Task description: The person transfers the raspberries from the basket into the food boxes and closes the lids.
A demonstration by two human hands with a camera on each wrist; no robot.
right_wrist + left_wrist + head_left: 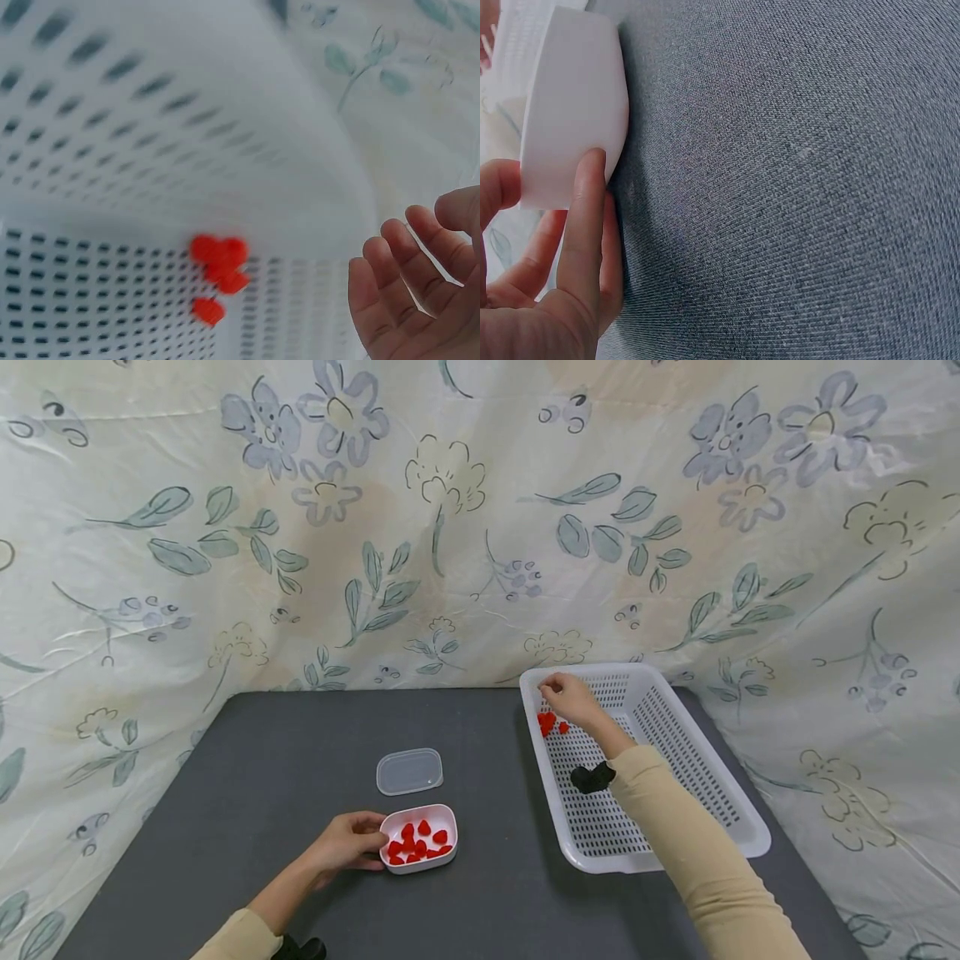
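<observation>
A small white container (442,819) with several red pieces (417,842) sits near the front of the dark grey table (262,777). My left hand (369,843) grips its left side. In the left wrist view the fingers (585,225) curl against the container's wall (574,112). My right hand (561,695) reaches into the far left corner of a white perforated basket (738,827), just above a few red pieces (548,722). The right wrist view shows that hand (420,277) with relaxed, slightly bent fingers holding nothing, beside the red pieces (217,266) on the basket floor.
A clear lid (408,771) lies flat just behind the container. A floral cloth (450,527) hangs behind and around the table. The basket stands along the table's right side, and bare tabletop stretches to the left.
</observation>
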